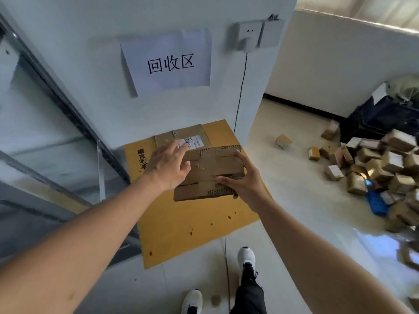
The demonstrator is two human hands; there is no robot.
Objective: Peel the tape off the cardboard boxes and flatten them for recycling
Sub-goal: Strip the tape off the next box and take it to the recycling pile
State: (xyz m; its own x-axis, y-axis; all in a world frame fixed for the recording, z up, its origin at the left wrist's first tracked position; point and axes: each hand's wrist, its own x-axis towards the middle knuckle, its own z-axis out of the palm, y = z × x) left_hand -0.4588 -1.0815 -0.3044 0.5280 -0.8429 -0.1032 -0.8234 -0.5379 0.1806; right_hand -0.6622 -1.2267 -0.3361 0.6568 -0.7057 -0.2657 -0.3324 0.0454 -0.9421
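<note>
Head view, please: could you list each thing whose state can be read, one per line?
Flattened cardboard box: flat, held over the yellow sheet.
Left hand: fingers straight, resting on the box top.
Right hand: fingers curled around the box's right edge.
Yellow cardboard sheet: flat on the floor against the wall.
Pile of boxes: unflattened, heaped on the floor.
Paper sign: stuck to the wall.

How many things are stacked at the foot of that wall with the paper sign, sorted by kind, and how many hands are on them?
Large yellow flattened cardboard sheet on the floor: 1
Flattened brown cardboard pieces on it, one bearing a white label, one under the hands: 2
Hands on the top piece, left hand and right hand: 2
Total: 5
</note>
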